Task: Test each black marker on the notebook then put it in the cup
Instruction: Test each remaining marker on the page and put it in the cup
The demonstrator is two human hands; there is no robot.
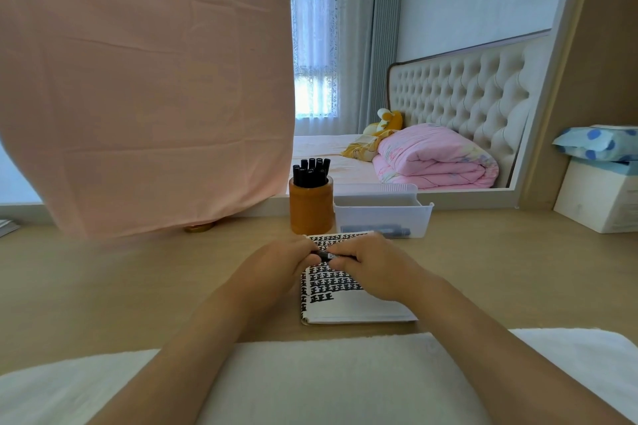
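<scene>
A black marker [326, 256] lies crosswise between my two hands, just above the open notebook [348, 309]. My left hand [276, 266] grips its left end and my right hand [376, 264] grips its right end; whether the cap is on is hidden by my fingers. The notebook page carries rows of thick black marks. Behind it stands an orange-brown cup [311, 207] with several black markers upright in it. One more marker [376, 230] lies in a clear plastic bin [381, 214] to the right of the cup.
A pink cloth [145, 86] hangs down over the desk's back left. A white towel [310, 379] covers the near edge under my forearms. A white box [597, 197] with a blue-dotted pack sits at the far right. A mirror behind the desk shows a bed.
</scene>
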